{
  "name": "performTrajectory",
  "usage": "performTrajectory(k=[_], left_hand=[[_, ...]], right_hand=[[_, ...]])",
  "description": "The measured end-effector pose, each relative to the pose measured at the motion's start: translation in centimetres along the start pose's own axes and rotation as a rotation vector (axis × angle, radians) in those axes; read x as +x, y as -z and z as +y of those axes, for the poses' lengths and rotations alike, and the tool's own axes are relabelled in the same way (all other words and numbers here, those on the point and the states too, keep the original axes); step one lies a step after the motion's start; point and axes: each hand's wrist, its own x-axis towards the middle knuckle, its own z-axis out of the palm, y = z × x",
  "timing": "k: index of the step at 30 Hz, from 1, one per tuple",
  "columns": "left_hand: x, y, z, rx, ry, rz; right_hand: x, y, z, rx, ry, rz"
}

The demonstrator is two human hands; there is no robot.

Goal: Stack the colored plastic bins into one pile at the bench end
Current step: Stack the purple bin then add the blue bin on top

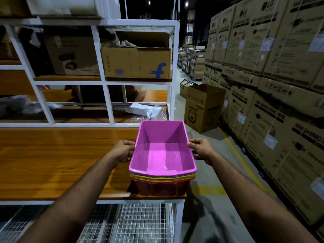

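Top bin: we see a pink bin (162, 151), upright, empty.
Pile: we see yellow and red bins (160, 187) nested beneath, at the bench end.

Both hands (162, 149) grip the pink bin (163, 155) topping the stacked bins (160, 185).

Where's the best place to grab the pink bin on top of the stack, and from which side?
Take the pink bin by the rims of its two long sides, left hand and right hand coming in from opposite sides. It sits nested in the yellow bin, so only its rim is exposed.
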Motion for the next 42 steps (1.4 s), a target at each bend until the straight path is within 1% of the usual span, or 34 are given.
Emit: performTrajectory(k=[2,4,7,8,10,15,19,22,27,31,36,40,42], left_hand=[[0.0,0.1,-0.3,0.031,-0.014,0.024],[-0.1,0.3,-0.6,0.110,-0.073,0.070],[-0.9,1.2,-1.1,0.247,-0.193,0.129],[-1.2,1.7,-1.5,0.296,-0.221,0.140],[-1.9,3.5,-2.4,0.390,-0.246,0.162],[-5.1,9.9,-6.0,0.652,-0.273,0.301],[-8.6,15.4,-10.3,0.865,-0.238,0.396],[-10.9,20.6,-13.6,0.951,-0.213,0.469],[-14.7,31.3,-20.6,1.007,-0.104,0.563],[-18.1,40.1,-25.7,1.013,-0.004,0.629],[-22.5,50.6,-30.1,1.009,0.107,0.741],[-23.9,58.8,-33.0,0.989,0.174,0.810],[-24.0,62.9,-34.5,0.990,0.204,0.820]], right_hand=[[0.1,0.1,-0.3,-0.076,0.010,0.031],[0.4,-0.1,-1.0,-0.301,0.072,0.119],[-0.3,-1.2,-2.8,-0.767,0.271,0.238],[-0.6,-1.9,-3.4,-0.873,0.345,0.248],[-1.0,-4.0,-4.9,-0.972,0.470,0.207],[-2.5,-12.2,-7.0,-1.054,0.739,-0.017],[-5.1,-20.7,-7.3,-1.132,0.849,-0.137],[-6.7,-28.0,-7.8,-1.166,0.948,-0.219],[-10.4,-41.9,-8.1,-1.134,1.022,-0.361],[-14.3,-53.9,-8.4,-1.089,1.075,-0.401],[-18.9,-67.2,-10.1,-1.049,1.135,-0.505],[-20.5,-77.5,-11.9,-1.028,1.175,-0.559],[-21.0,-82.5,-12.8,-1.033,1.208,-0.578]])
